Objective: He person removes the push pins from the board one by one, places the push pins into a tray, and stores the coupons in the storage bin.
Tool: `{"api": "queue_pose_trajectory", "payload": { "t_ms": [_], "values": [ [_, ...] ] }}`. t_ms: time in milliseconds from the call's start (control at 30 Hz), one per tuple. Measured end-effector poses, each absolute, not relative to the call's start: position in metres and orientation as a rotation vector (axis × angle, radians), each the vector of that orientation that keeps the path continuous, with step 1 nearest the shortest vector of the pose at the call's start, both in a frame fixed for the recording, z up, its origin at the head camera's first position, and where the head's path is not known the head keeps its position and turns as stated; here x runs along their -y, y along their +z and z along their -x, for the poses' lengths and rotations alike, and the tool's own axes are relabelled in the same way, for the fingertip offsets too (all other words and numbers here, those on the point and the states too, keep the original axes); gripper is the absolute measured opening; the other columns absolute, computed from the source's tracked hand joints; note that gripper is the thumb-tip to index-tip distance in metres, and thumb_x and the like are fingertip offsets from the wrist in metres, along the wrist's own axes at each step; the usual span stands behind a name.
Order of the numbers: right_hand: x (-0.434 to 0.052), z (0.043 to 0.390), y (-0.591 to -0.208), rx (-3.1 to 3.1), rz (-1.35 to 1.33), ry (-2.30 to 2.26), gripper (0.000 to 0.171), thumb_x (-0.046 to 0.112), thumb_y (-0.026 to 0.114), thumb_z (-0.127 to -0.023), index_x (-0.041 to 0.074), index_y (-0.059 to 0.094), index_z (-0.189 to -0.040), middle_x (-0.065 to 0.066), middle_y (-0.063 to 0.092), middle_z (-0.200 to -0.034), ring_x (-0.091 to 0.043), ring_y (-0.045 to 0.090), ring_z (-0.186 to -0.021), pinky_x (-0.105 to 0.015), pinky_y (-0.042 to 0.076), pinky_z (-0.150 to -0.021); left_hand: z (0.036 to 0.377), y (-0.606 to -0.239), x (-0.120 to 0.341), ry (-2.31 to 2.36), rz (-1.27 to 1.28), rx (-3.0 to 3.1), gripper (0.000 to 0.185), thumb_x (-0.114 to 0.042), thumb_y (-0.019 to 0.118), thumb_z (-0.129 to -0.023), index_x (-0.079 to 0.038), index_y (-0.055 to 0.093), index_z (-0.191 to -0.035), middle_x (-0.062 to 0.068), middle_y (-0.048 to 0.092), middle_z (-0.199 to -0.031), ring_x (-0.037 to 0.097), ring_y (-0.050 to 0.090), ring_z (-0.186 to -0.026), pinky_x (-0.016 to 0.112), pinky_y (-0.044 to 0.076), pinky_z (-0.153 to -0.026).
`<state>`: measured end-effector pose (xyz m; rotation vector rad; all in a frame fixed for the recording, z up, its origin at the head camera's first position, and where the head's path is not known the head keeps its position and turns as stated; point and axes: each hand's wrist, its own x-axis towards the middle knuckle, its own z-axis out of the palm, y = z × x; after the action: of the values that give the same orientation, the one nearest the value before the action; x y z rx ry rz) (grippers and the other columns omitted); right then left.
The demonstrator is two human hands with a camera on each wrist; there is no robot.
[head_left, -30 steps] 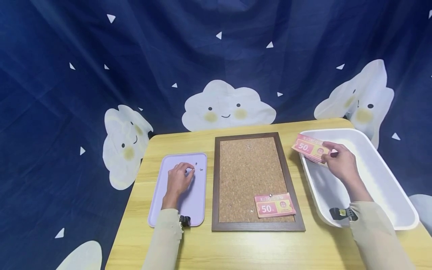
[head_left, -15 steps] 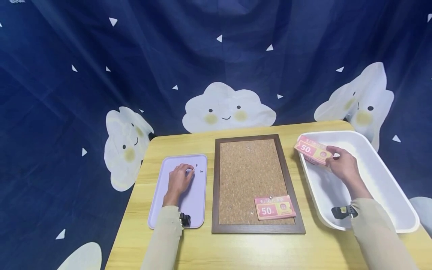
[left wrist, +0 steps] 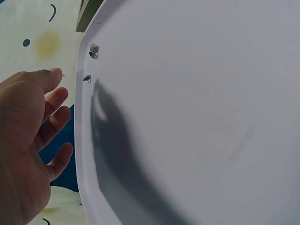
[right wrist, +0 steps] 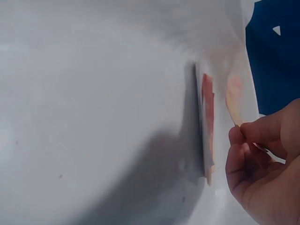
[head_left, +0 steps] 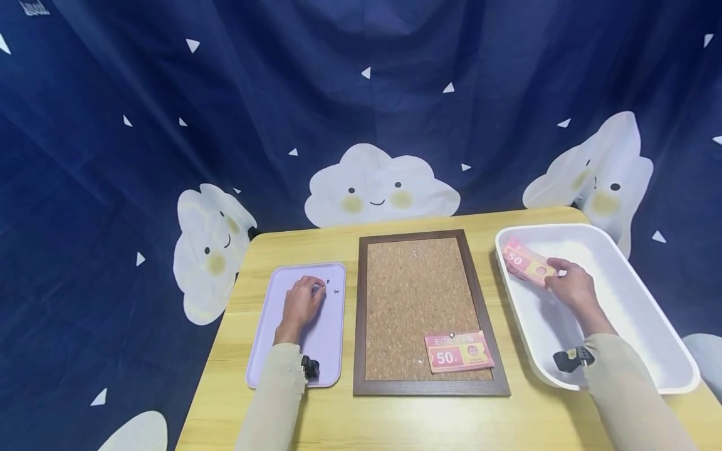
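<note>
My left hand rests on a lilac tray. Its thumb and forefinger seem to pinch a tiny pin, whose tip shows by the thumb in the left wrist view. Two loose pins lie just beyond the fingers. My right hand is inside a white bin and pinches the edge of pink "50" coupons. In the right wrist view one coupon is held between the thumb and a finger, and more coupons lean against the bin wall.
A framed cork board lies between tray and bin on a wooden table. One pink coupon is pinned at its lower right. A dark blue cloth with clouds hangs behind. Black wrist cameras sit on both sleeves.
My right hand has lowered the coupons from above the bin's near corner down into the bin. The left hand stays on the tray by the pins.
</note>
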<state>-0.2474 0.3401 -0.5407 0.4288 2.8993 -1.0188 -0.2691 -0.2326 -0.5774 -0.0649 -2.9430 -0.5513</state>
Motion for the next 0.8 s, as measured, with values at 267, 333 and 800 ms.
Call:
{"api": "queue_pose_trajectory", "payload": {
  "t_ms": [267,333,800],
  "values": [
    [-0.347,0.251,-0.551,-2.792,-0.431,-0.981,0.058,0.017,0.053,-0.077,-0.001,0.039,-0.13,-0.035,0.042,-0.121,-0.043,0.044,-0.099,-0.048,0.036,-0.077,0.274,-0.581,0.23,-0.644,0.035,2.972,0.016,-0.026,0.055,-0.086,-0.017,0.063,-0.096,0.004,0.057,-0.109,0.023,0.052,-0.105,0.04,0.039,-0.092],
    [-0.348,0.252,-0.553,-2.758,-0.435,-0.976,0.06,0.017,0.054,-0.077,-0.001,0.038,-0.131,-0.034,0.042,-0.121,-0.044,0.044,-0.1,-0.049,0.036,-0.078,0.274,-0.583,0.23,-0.659,0.027,2.974,0.016,-0.026,0.055,-0.086,-0.017,0.063,-0.096,0.004,0.057,-0.108,0.022,0.052,-0.105,0.039,0.039,-0.092],
    [-0.345,0.253,-0.558,-2.708,-0.434,-0.883,0.06,0.022,0.055,-0.08,-0.004,0.035,-0.131,-0.032,0.044,-0.12,-0.042,0.047,-0.1,-0.047,0.038,-0.078,0.278,-0.592,0.23,-0.644,0.053,2.975,0.016,-0.026,0.058,-0.085,-0.017,0.063,-0.096,0.003,0.058,-0.106,0.021,0.052,-0.106,0.037,0.038,-0.095]
  ]
}}
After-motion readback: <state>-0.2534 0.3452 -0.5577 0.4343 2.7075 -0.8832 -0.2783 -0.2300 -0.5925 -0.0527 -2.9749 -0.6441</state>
